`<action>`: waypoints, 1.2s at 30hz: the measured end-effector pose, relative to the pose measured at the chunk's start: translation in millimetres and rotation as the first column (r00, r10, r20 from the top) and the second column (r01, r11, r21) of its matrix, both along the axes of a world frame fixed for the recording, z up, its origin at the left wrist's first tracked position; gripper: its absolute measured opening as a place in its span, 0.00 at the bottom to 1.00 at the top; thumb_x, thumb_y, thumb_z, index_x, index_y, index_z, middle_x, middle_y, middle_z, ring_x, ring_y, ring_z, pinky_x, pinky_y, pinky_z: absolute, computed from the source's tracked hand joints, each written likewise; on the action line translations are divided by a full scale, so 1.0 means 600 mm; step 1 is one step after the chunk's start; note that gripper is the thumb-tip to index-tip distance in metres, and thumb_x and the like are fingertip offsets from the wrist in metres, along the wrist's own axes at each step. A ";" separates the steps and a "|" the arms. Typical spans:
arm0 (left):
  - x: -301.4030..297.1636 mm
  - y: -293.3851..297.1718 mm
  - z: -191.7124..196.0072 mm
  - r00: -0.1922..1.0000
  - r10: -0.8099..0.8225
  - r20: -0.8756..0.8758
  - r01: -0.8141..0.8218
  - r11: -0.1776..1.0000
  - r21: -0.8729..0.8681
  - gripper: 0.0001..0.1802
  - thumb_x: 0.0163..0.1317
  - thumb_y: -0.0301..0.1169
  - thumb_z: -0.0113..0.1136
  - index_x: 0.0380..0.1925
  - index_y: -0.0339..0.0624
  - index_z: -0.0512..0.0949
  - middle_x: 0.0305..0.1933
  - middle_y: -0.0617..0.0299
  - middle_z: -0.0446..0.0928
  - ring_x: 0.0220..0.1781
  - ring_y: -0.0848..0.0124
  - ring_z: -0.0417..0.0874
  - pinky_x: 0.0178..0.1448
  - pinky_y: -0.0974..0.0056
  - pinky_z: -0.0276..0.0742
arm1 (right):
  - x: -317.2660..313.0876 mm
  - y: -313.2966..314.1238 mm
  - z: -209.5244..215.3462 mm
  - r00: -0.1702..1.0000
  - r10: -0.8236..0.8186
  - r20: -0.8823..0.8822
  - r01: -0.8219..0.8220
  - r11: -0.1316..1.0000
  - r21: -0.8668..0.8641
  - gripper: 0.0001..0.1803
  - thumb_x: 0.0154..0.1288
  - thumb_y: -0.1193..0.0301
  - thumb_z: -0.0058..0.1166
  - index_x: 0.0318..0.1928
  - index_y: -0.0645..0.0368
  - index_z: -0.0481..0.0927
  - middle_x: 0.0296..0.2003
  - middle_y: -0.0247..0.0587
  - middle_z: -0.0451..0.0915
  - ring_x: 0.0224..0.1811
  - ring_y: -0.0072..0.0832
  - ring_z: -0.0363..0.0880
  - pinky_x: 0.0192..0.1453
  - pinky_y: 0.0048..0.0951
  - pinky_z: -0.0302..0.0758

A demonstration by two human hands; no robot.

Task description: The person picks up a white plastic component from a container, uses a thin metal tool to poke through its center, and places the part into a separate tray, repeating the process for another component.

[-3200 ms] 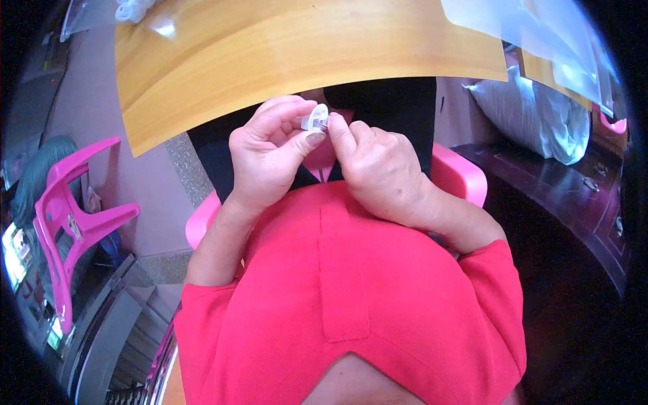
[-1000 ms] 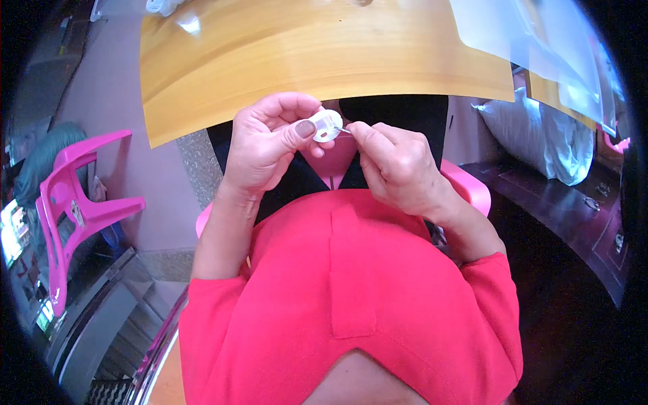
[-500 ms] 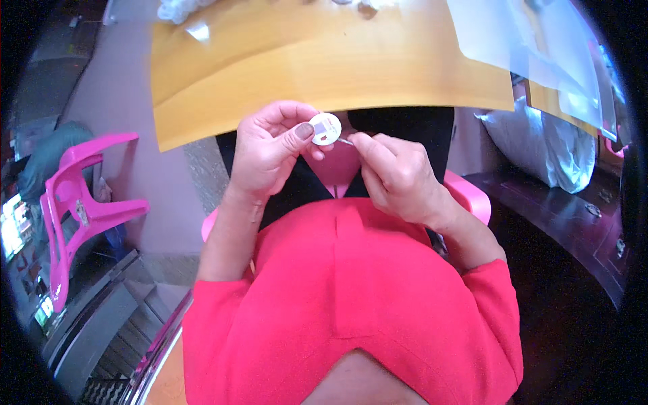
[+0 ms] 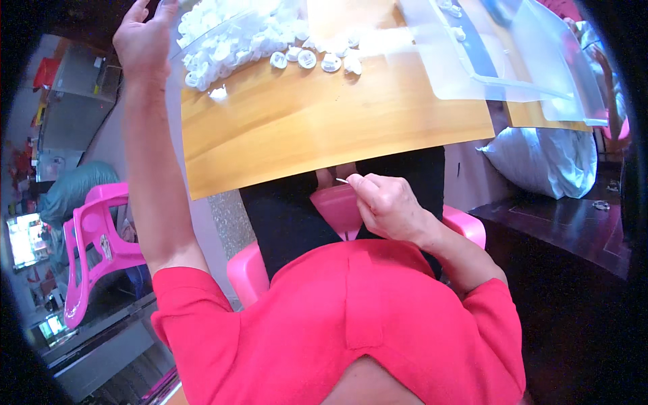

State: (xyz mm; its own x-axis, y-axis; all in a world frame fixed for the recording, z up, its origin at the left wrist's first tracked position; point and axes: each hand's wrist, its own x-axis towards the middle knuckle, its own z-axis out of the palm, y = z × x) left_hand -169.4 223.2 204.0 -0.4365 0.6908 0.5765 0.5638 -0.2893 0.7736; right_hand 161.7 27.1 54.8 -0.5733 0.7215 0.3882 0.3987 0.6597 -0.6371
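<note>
My left hand is stretched far out at the upper left, beside a heap of small white plastic pieces. Its visible fingers are apart, the tips run out of the picture, and nothing shows in them. Low over my lap, my right hand is closed round a thin pale stick-like tool, whose short tip sticks out to the left. Several round white plastic pieces lie loose on the wooden table, right of the heap.
A clear plastic bin stands at the table's right, with white pieces inside. A stuffed white sack rests beyond the right edge. On the left are a pink plastic chair and a green bundle. Another person's arm shows at the far right.
My left hand has moved from the middle up to the far left, and the round white piece it held no longer shows in it. My right hand keeps the thin tool. The view has shifted, showing more tabletop.
</note>
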 end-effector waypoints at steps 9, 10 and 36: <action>0.170 -0.048 -0.256 0.920 -0.162 -0.357 0.037 0.942 -0.334 0.15 0.54 0.32 0.65 0.39 0.34 0.82 0.36 0.47 0.81 0.37 0.58 0.82 0.45 0.60 0.78 | 0.012 -0.008 -0.007 0.999 -0.034 0.030 0.034 0.999 -0.021 0.14 0.49 0.82 0.53 0.40 0.67 0.74 0.20 0.45 0.72 0.21 0.41 0.75 0.23 0.37 0.73; 0.169 -0.038 -0.269 0.877 -0.125 -0.464 -0.005 0.963 -0.269 0.16 0.55 0.35 0.64 0.38 0.33 0.82 0.35 0.46 0.80 0.39 0.54 0.82 0.47 0.57 0.77 | 0.010 -0.008 -0.009 0.999 -0.034 0.040 0.035 0.999 -0.012 0.09 0.52 0.79 0.52 0.35 0.64 0.72 0.19 0.45 0.72 0.21 0.42 0.76 0.22 0.39 0.74; 0.272 -0.376 -0.256 0.364 -0.418 0.832 0.803 0.593 -0.053 0.17 0.56 0.15 0.63 0.46 0.26 0.76 0.42 0.54 0.81 0.44 0.70 0.82 0.52 0.68 0.78 | 0.017 -0.007 0.015 0.886 -0.383 -0.261 0.017 0.591 -0.807 0.09 0.62 0.75 0.51 0.39 0.66 0.81 0.27 0.34 0.81 0.30 0.16 0.77 0.35 0.21 0.75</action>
State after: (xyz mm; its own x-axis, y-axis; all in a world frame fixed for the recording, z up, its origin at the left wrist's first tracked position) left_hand -6.4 -2.4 50.4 0.1243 0.9889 -0.0819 -0.3920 0.1248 0.9115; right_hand 172.1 22.8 64.0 -0.3159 0.9213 -0.2265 0.0700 -0.2155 -0.9740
